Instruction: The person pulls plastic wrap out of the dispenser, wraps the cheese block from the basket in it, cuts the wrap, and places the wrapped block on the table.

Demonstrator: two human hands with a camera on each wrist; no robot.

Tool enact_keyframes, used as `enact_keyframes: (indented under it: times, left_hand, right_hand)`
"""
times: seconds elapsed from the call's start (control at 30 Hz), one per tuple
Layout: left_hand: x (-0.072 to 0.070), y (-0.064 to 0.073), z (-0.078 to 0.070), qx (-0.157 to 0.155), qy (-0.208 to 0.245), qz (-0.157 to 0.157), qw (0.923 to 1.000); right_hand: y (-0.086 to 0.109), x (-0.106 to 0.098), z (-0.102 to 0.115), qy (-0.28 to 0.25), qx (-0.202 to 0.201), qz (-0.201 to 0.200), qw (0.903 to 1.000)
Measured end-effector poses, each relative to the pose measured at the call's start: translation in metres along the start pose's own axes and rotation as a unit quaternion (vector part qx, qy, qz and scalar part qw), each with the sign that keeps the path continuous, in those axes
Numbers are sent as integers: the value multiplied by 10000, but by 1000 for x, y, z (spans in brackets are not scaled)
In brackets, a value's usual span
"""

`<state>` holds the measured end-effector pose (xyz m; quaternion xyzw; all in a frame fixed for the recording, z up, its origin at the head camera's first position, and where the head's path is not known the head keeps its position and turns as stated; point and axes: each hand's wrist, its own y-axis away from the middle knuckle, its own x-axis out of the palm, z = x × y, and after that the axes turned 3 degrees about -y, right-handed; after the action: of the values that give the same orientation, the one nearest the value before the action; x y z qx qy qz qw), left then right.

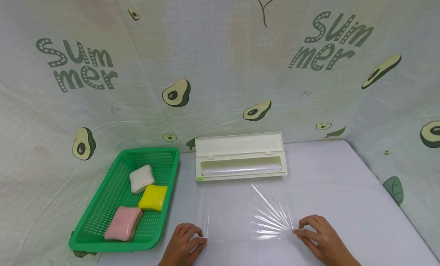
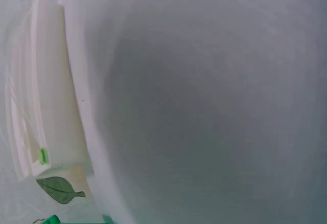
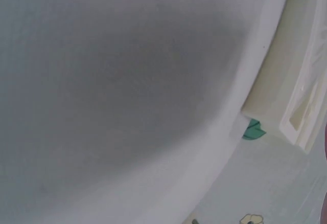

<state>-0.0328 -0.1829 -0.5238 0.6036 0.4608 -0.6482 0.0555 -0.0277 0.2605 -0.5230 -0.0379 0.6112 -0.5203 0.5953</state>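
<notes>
A sheet of cling film (image 1: 269,222) lies over the white table in front of a white dispenser box (image 1: 240,145), creased toward its near right corner. My left hand (image 1: 183,245) pinches the sheet's near left corner between thumb and fingers. At the near right corner, the fingertips of my right hand (image 1: 321,239) pinch the film, and shiny folds fan out from them. The dispenser's lid is raised, showing the film roll (image 1: 242,169) inside. Both wrist views catch the white box (image 2: 61,86) at their edge, with neither hand visible there.
To the left stands a green plastic basket (image 1: 169,205) with a white soap bar (image 1: 141,179), a yellow one (image 1: 153,197) and a pink one (image 1: 123,223). An avocado-print cloth (image 1: 220,67) hangs behind the table (image 1: 343,189) and along its sides.
</notes>
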Motion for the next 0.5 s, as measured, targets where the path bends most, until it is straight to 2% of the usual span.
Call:
enact_keyframes:
  times: [0.13,0.23,0.5]
  left_hand:
    - [1,-1,2,44,-58,-71,9999]
    - [-1,-1,1,-41,-105,39,9999]
    - [-4,-1,-2,104,149,-150,9997]
  right_hand:
    - [0,3,0,41,-37,-102,9999]
    - [0,4,-1,-8,-104,-162,9998]
    - [0,-3,4,-29,224,167,9996]
